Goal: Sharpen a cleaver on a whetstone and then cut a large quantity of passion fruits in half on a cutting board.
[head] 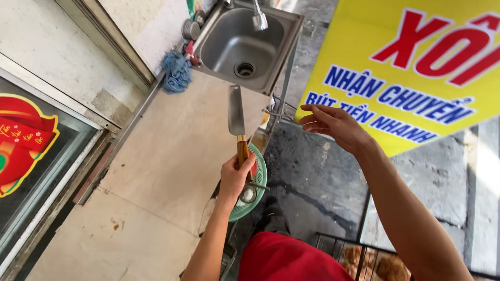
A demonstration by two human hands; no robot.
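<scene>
Above counter [172, 156]: left hand [235, 174] grips cleaver [237, 117], wooden handle, blade upright.

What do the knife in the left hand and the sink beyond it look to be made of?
Knife: dull grey metal blade, brown handle that looks like wood, held in the left hand.
Sink: brushed grey metal, likely stainless steel, given its soft sheen.

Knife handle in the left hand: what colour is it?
Brown wood with a brass-coloured band near the blade; the knife shows best in the head view, gripped by the left hand.

Wooden-handled metal knife [237, 122]; matt steel sink [240, 44]; smooth countertop [172, 156]
</scene>
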